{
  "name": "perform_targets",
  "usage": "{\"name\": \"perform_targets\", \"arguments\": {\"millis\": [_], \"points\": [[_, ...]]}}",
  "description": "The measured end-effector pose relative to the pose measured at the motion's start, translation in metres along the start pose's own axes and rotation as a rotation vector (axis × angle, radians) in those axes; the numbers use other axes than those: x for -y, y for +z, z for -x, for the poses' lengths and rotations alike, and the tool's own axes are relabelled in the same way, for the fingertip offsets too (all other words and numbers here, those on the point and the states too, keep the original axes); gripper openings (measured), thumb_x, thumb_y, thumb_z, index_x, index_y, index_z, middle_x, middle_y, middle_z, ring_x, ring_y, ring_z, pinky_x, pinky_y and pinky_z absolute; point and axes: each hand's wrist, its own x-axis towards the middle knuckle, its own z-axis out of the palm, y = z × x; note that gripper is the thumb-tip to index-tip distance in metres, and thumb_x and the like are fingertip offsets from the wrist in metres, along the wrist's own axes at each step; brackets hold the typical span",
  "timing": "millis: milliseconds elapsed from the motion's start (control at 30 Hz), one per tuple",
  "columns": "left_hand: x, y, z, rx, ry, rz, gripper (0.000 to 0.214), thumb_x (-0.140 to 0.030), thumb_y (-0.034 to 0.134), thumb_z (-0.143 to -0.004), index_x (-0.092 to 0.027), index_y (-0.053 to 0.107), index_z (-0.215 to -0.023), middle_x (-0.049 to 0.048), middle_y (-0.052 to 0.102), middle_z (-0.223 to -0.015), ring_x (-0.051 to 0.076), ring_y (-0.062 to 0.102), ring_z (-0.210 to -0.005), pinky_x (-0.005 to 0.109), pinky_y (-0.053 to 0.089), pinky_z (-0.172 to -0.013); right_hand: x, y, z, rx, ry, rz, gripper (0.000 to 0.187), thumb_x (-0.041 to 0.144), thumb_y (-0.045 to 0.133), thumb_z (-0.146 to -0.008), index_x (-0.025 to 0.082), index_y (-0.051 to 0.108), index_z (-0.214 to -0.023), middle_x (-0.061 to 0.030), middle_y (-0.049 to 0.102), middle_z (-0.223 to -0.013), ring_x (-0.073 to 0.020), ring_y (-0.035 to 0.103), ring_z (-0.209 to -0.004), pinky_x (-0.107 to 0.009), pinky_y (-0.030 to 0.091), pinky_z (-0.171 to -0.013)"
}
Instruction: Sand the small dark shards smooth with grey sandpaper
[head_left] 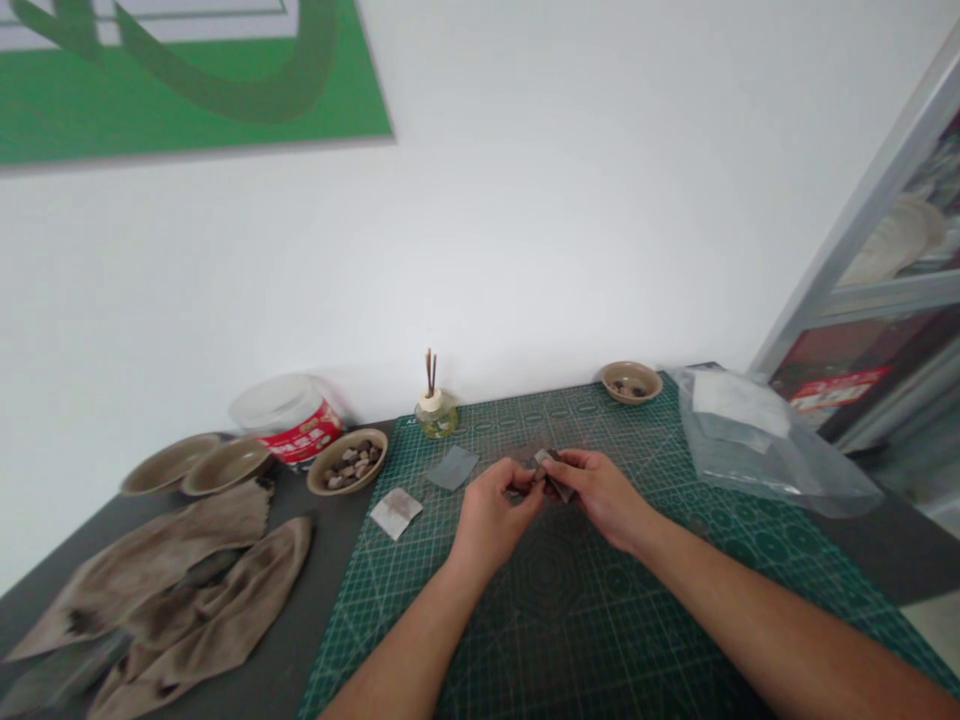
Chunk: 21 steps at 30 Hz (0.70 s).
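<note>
Above the green cutting mat [555, 610], my left hand [495, 505] and my right hand [600, 495] meet at the fingertips. Between them, both pinch a small dark flat piece [551, 472], possibly a stone chip or folded abrasive sheet; the fingers hide much of it. A grey abrasive sheet [452, 467] lies on the mat beyond my left hand. Closer to the mat's left edge lies a pale stained square of paper [396, 513].
A tan bowl of small stones [347, 461] and another bowl [631, 382] sit near the back. Further left are two tan dishes [225, 466], a lidded tub [289, 420] and stained rags [172, 590]. A plastic bag [765, 440] lies right; a glass jar with sticks [435, 413] stands behind.
</note>
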Motion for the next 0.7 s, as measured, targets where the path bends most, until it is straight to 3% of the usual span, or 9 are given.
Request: {"name": "perform_targets", "arguments": {"millis": [200,467,700], "points": [[0.0,-0.002,0.001,-0.043,0.066,-0.055,0.008,-0.022,0.064,-0.079,-0.019,0.061,-0.073,-0.0008,0.065,-0.073,0.014,0.061,-0.07,0.024,0.046,-0.068,0.003,-0.007,-0.005,-0.151,-0.007,0.035,0.033,0.048,0.07,-0.076,0.015,0.07,-0.077,-0.0038,0.065,-0.067,-0.0162,0.056,-0.061,-0.029,0.042,-0.062],[0.008,-0.001,-0.002,-0.008,0.052,0.064,0.004,-0.018,0.062,-0.078,-0.019,0.062,-0.082,0.0045,0.069,-0.095,0.015,0.065,-0.079,0.027,0.053,-0.075,0.015,-0.007,0.001,-0.163,-0.189,0.335,0.021,0.04,0.068,-0.08,0.019,0.072,-0.078,-0.0015,0.067,-0.072,-0.0178,0.057,-0.069,-0.029,0.041,-0.065],[0.008,-0.002,-0.002,0.037,0.088,-0.066,0.004,-0.018,0.06,-0.081,-0.019,0.063,-0.08,0.0009,0.066,-0.078,0.015,0.062,-0.075,0.025,0.049,-0.071,0.012,-0.005,0.003,-0.116,-0.284,0.535,0.013,0.034,0.066,-0.083,0.023,0.073,-0.089,-0.0016,0.07,-0.083,-0.0198,0.062,-0.078,-0.03,0.043,-0.071]]}}
